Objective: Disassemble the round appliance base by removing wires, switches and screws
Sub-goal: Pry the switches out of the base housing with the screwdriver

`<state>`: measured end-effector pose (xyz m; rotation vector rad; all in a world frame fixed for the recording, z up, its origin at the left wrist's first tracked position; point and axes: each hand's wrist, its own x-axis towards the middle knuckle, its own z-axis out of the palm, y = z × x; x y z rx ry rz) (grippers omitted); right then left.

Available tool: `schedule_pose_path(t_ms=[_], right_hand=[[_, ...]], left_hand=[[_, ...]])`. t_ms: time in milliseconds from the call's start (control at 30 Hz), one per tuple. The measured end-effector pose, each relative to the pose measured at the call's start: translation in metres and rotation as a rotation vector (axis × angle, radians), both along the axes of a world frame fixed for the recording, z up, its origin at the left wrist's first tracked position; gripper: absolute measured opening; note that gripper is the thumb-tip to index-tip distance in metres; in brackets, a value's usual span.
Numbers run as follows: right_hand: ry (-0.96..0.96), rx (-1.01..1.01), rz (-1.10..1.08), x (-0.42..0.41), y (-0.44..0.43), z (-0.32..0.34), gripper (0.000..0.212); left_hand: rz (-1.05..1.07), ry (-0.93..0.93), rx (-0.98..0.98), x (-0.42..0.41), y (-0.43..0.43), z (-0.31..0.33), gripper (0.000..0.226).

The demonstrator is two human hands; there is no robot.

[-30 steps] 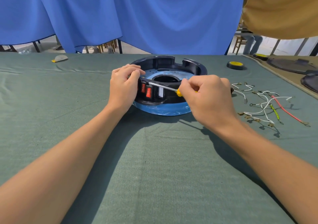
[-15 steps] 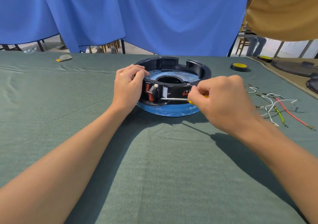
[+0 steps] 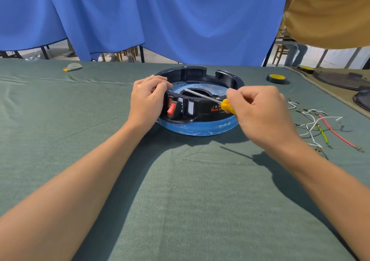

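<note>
The round appliance base (image 3: 200,126), black with a blue lower rim, lies on the green cloth in the middle of the table. A red rocker switch (image 3: 171,108) sticks out tilted from its front panel. My left hand (image 3: 147,98) grips the base's left rim beside the switch, fingers curled over the edge. My right hand (image 3: 258,110) holds a yellow-handled screwdriver (image 3: 208,97); its shaft reaches left across the base's central opening. Loose white, red and yellow-green wires (image 3: 318,124) lie to the right.
A black and yellow tape roll (image 3: 276,78) sits at the back right. Dark round parts (image 3: 340,78) lie on a tan mat at the far right. A small grey and yellow object (image 3: 73,67) rests at the back left. A blue curtain hangs behind the table.
The screwdriver has come away from the front panel and its shaft now lies higher, over the base's central opening. The red switch now sticks further out of the panel. My left hand stays on the rim.
</note>
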<state>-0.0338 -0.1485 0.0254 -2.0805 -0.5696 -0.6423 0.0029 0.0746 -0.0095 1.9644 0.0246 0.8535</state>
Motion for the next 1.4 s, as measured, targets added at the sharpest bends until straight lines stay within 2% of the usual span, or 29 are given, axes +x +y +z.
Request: schedule_pose_path(t_ms=[133, 300, 600, 700, 800, 867, 933, 1033, 1133, 1200, 1300, 1400], right_hand=[[0.149, -0.041, 0.034, -0.003, 0.005, -0.005, 0.065], [-0.029, -0.145, 0.0, -0.008, 0.019, -0.005, 0.05], [-0.005, -0.321, 0.022, -0.012, -0.008, 0.022, 0.046], [0.121, -0.244, 0.072, -0.012, -0.013, 0.025, 0.056], [0.409, -0.1, 0.305, -0.02, -0.003, 0.023, 0.057], [0.52, -0.074, 0.453, -0.028, 0.007, 0.015, 0.053], [0.535, -0.032, 0.529, -0.032, 0.017, 0.003, 0.047], [0.416, 0.004, 0.523, -0.031, 0.03, -0.011, 0.031], [0.207, -0.176, 0.42, -0.029, 0.037, -0.017, 0.019], [0.102, -0.387, 0.358, -0.029, 0.04, -0.023, 0.027], [0.069, -0.665, 0.281, -0.028, 0.043, -0.029, 0.043], [0.035, -0.764, 0.29, -0.025, 0.041, -0.03, 0.038]], left_hand=[[0.017, 0.006, 0.016, 0.0, -0.001, 0.0, 0.03], [0.01, 0.008, 0.019, -0.001, -0.001, 0.001, 0.03], [0.011, 0.014, 0.037, -0.002, 0.0, 0.002, 0.03], [0.012, 0.019, 0.04, -0.003, -0.002, 0.001, 0.03], [0.016, 0.007, 0.051, -0.002, -0.002, 0.001, 0.03], [0.016, -0.003, 0.057, -0.001, -0.002, 0.0, 0.031], [0.018, -0.013, 0.064, -0.001, -0.001, 0.0, 0.03], [0.003, -0.034, 0.088, 0.001, 0.001, -0.001, 0.029], [0.009, -0.033, 0.099, 0.003, 0.001, -0.001, 0.03], [0.027, -0.029, 0.106, 0.003, 0.001, -0.001, 0.03], [0.024, -0.022, 0.097, 0.003, 0.0, -0.001, 0.03], [0.042, -0.012, 0.097, 0.002, -0.001, -0.001, 0.03]])
